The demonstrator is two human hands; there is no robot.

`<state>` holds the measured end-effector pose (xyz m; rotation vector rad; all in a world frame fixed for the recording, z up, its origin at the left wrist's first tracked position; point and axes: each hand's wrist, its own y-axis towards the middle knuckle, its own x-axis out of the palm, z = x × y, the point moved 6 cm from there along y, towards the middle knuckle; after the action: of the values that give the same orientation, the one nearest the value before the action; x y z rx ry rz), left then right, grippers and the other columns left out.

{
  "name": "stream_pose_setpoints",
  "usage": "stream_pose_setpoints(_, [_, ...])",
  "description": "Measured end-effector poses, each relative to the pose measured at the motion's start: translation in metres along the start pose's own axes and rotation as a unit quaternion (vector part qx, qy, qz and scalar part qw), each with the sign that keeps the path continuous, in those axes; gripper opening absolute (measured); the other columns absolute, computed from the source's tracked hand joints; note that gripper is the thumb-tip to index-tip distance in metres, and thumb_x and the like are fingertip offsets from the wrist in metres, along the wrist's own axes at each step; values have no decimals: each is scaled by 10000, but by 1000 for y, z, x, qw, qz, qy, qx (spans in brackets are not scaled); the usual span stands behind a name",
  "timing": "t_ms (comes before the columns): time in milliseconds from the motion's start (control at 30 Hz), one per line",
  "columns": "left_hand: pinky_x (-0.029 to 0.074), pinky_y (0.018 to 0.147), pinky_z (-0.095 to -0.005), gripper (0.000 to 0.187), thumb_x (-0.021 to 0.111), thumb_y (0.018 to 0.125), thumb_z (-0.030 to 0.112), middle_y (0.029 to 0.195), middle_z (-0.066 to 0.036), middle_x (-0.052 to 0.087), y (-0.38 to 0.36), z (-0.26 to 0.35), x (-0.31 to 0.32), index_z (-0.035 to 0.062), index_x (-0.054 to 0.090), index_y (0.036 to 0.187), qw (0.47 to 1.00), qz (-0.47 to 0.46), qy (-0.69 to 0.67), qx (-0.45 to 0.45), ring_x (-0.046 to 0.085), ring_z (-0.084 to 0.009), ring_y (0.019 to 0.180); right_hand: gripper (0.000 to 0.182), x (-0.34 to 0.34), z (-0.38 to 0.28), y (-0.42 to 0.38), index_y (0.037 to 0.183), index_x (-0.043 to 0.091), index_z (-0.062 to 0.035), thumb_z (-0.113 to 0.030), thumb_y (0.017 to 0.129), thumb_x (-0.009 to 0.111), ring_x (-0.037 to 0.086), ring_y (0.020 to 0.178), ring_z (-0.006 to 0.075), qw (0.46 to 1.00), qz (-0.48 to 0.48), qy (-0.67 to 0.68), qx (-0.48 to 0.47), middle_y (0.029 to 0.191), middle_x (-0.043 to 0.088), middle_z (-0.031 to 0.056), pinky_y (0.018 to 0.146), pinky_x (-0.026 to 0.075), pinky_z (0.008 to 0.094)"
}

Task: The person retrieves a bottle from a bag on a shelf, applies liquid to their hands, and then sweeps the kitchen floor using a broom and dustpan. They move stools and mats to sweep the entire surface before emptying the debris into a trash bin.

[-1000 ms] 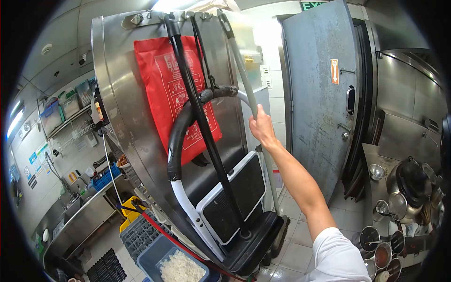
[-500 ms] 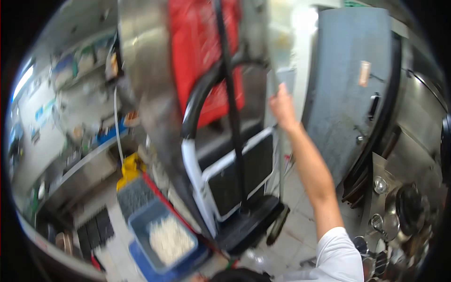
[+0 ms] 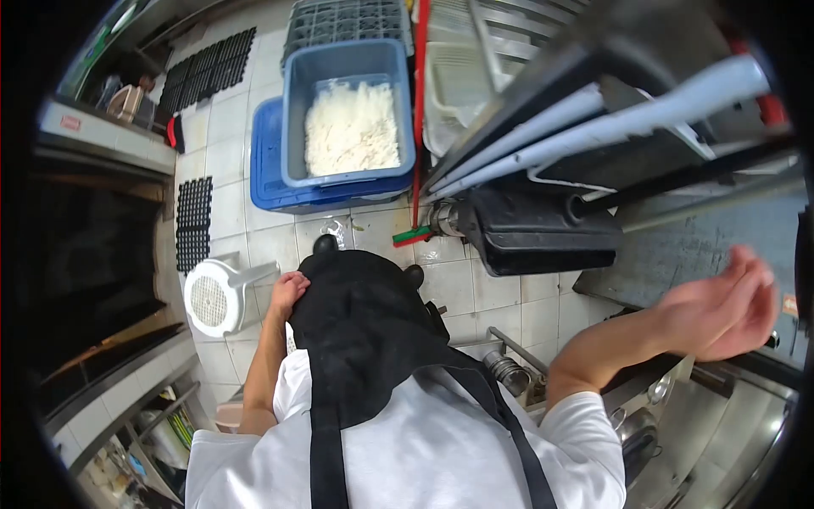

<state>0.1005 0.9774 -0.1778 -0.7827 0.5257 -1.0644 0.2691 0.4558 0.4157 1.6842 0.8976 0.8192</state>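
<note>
Hovering toward the right edge of view, the right hand (image 3: 721,310) is slightly blurred, fingers bent and relaxed, with nothing seen in its grasp. The pale pole (image 3: 712,202) lies just above it in the view, apart from the fingers. The pole's long axis runs across the view, rising a little to the right; its left end meets the outline of the black dustpan (image 3: 547,242). Of the two hands, the right is much nearer the pole.

The left hand (image 3: 291,290) is at the side of the black apron (image 3: 356,310), fingers curled; whether they pinch the cloth, I cannot tell.

Beyond the apron, a blue-grey tub (image 3: 295,110) holds a heap of white, grainy food (image 3: 352,131), probably rice. The tub rests on a blue box (image 3: 265,161), its contents hidden. Behind stands a grey crate (image 3: 348,25). A red-handled broom (image 3: 420,110) is just right of the tub; a white stool (image 3: 214,297) is left of the apron.
</note>
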Motion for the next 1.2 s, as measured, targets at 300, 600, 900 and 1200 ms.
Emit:
stream_pose_setpoints(300, [494, 702, -270, 125, 583, 834, 71, 795, -47, 668, 35, 12, -126, 4, 661, 906, 990, 70, 69, 97, 603, -128, 743, 392, 300, -54, -461, 1227, 565, -43, -227, 891, 647, 645, 961, 280, 609, -747, 71, 258, 1098, 632, 159, 841, 503, 383])
stream_pose_setpoints(600, [497, 785, -289, 349, 664, 858, 162, 938, -76, 663, 56, 156, -342, -30, 608, 1144, 981, 156, -60, 97, 617, -156, 852, 288, 209, -4, -717, 955, 713, -48, -272, 836, 576, 642, 1007, 363, -82, -987, 96, -97, 1129, 666, 197, 833, 507, 425])
stream_pose_setpoints(900, [484, 806, -274, 315, 671, 883, 175, 979, -43, 663, 70, 405, -506, 24, 624, 1154, 926, 217, 101, 293, 587, -124, 882, 202, 487, -10, -807, 1000, 697, -79, -174, 852, 597, 656, 753, 208, 334, -912, 8, 237, 892, 700, 77, 657, 533, 350])
stream_pose_setpoints(1200, [429, 595, -250, 316, 670, 880, 309, 671, -11, 628, 210, 367, -671, 51, 653, 697, 956, 285, -6, 74, 537, -82, 630, 250, 865, 30, -836, 970, 684, -23, -182, 794, 604, 676, 855, 354, 494, -776, -26, 392, 946, 682, 226, 733, 521, 428])
